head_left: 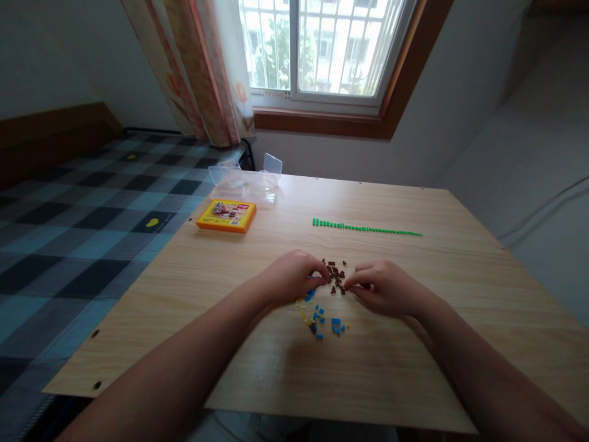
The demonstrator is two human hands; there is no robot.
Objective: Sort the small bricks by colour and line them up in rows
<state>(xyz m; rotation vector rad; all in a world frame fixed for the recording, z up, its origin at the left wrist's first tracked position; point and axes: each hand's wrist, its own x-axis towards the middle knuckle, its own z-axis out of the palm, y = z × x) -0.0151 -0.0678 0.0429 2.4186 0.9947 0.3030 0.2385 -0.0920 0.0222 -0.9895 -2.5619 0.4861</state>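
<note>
While both bare hands close in on a small scatter of brown bricks (335,272) lying on the pale wooden table (257,380), the left hand (298,275) sits at nine o'clock of that scatter and the right hand (385,283) at three. The left thumb and fingertips come near each other at the edge of the brown bricks, but whether they pinch one I cannot tell. The right hand has its thumb and curled fingers at the opposite edge, close to the outermost bricks, and its grip is likewise too small to make out. Taking the brown bricks as the middle of the dial, with twelve toward the window (340,49), blue bricks (335,321) lie loose from six to eight o'clock, some of them just beside the left hand. Pale yellow bricks (302,304) are mixed in mostly around seven and eight. A long, thin row of green bricks (363,229) runs from about eleven round to two o'clock, well apart from both hands. Farther off at ten o'clock rests a flat orange case (225,216) with a printed yellow label, and beyond it stands clear plastic packaging (251,184), its flaps raised. Past the table's edge at nine to ten lies a checked bedspread (92,202).
</note>
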